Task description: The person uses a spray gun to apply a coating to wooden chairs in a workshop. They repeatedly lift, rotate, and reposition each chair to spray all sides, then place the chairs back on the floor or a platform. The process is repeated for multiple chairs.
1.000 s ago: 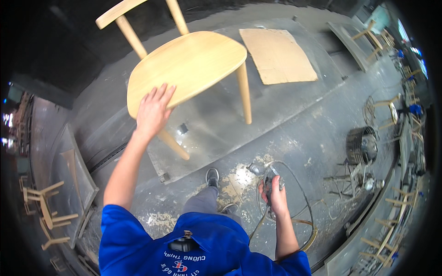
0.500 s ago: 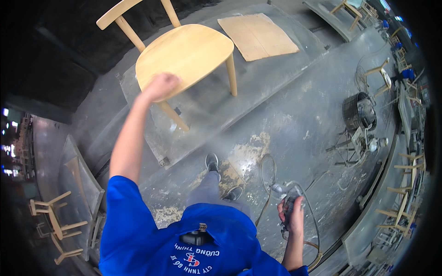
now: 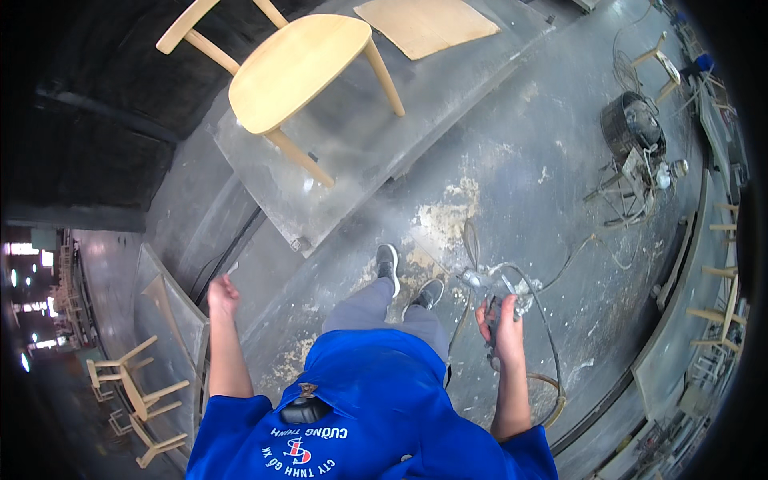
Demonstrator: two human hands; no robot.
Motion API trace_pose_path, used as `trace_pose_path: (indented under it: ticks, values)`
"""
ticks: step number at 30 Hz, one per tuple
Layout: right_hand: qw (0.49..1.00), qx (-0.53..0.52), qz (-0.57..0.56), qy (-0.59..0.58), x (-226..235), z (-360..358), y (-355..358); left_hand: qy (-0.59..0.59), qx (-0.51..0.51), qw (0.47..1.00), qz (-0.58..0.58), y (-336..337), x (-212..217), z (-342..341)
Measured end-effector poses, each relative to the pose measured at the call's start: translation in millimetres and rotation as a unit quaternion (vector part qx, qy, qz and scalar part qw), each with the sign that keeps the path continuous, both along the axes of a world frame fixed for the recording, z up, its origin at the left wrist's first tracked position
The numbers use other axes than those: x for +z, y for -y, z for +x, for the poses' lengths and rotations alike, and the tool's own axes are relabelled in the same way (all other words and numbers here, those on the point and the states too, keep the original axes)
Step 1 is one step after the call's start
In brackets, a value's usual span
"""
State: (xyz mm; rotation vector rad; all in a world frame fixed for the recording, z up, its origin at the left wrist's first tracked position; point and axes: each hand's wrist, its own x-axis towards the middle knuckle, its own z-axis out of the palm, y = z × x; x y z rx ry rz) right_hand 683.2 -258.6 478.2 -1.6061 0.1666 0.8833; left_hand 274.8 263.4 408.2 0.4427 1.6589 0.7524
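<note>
My right hand (image 3: 507, 332) is closed around a grey spray gun (image 3: 522, 298), held low in front of my right side; a hose (image 3: 552, 352) loops down from it. Fingers curled in, my left hand (image 3: 224, 296) is off to the left, below the platform's left corner. A small pale bit shows at its fingertips, too small to name. Ahead stands a light wooden chair (image 3: 300, 68) with a smooth, pale seat, apart from both hands. It rests on a low grey platform (image 3: 288, 212); the top of its backrest is cut off by the frame.
A flat cardboard sheet (image 3: 428, 24) lies on the platform behind the chair. On the floor to the right are a round black drum-like fan (image 3: 624, 128) and a metal stand (image 3: 624, 196). More wooden chairs (image 3: 140, 392) are at the lower left, others along the right edge.
My left hand has left the chair seat and come back down to the left. The chair and platform sit higher in view. My right hand still grips the spray gun.
</note>
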Motion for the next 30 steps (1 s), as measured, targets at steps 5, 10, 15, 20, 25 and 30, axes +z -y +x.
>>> trace_pose_path:
  ticks: [5,10,15,20,25,30]
  values:
    - [0.997,0.009,-0.082,0.002,-12,-48,-4,-0.056,-0.078,0.98,-0.177,46,-74,-39]
    - [0.996,-0.031,-0.021,0.078,17,-137,-13,-0.236,-0.42,0.874,-0.068,26,-90,-41]
    - [0.976,0.038,-0.129,0.171,13,-246,-82,-0.174,-0.534,0.827,-0.012,-37,-119,-56]
    - [0.934,0.084,-0.185,0.293,64,-376,-153,-0.139,-0.543,0.827,0.041,-113,-163,-164]
    - [0.85,0.076,-0.186,0.488,127,-442,-205,-0.052,-0.242,0.946,-0.208,-167,-222,-290]
    - [0.851,0.142,-0.303,0.405,116,-481,-255,-0.076,-0.292,0.925,-0.232,-158,-277,-343]
